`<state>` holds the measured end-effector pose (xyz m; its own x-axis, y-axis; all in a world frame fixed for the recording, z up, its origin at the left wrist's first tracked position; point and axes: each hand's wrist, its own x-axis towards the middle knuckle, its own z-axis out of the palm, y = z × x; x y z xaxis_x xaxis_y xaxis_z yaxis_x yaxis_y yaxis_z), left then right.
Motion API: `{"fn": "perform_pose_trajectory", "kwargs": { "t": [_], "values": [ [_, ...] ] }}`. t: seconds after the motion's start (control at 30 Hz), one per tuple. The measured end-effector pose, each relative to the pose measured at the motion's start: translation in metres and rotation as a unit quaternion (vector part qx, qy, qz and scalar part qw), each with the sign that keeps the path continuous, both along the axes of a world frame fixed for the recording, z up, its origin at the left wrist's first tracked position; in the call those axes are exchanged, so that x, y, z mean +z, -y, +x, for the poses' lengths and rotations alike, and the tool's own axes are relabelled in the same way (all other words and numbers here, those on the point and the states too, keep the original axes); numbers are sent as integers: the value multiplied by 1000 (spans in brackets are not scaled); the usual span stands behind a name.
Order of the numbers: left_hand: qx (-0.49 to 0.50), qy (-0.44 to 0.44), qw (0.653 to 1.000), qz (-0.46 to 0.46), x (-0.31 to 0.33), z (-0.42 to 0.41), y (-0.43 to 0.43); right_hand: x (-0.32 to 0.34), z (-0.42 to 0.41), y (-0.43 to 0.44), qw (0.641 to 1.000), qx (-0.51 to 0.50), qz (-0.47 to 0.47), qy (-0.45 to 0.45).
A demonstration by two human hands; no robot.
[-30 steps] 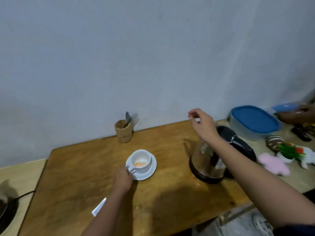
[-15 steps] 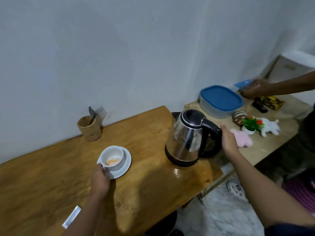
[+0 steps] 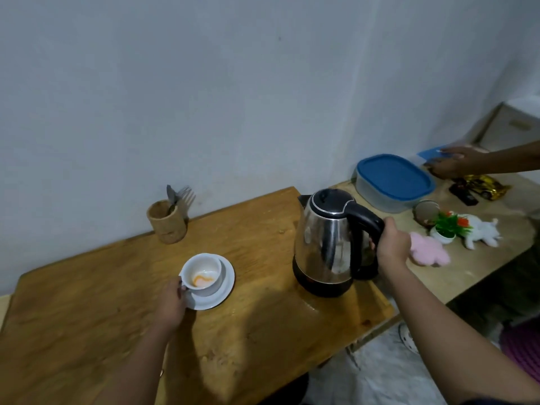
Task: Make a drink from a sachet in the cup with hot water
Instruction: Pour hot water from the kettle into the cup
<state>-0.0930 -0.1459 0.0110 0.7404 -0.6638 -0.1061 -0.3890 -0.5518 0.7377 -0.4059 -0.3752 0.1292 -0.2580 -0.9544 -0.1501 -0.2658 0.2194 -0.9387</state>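
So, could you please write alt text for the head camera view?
A person's right hand grips the handle of a steel kettle on a wooden table, while the left hand steadies a white cup holding orange powder on its saucer.

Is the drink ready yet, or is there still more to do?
Not yet. The powder is already in the cup, with no water. The left hand is at the cup, and the right hand grips the kettle handle. Pouring and stirring are left.

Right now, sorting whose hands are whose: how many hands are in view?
3. Left hand at the cup; right hand on the kettle handle; another person's hand far right.
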Motion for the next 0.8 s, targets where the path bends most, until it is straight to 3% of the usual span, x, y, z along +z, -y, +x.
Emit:
{"fn": "perform_pose_trajectory", "kwargs": {
  "t": [0.17,0.37,0.57,0.8],
  "values": [
    [18,-24,999,30,6,3,-1,28,23,11,992,54,-49,-100],
    [0,-45,994,102,16,12,-4,63,63,12,976,136,-78,-151],
    [-23,-24,991,126,24,16,-4,70,107,-6,939,245,-101,-218],
    [2,-71,992,107,27,14,-3,60,150,-29,888,353,-116,-273]
  ]
}}
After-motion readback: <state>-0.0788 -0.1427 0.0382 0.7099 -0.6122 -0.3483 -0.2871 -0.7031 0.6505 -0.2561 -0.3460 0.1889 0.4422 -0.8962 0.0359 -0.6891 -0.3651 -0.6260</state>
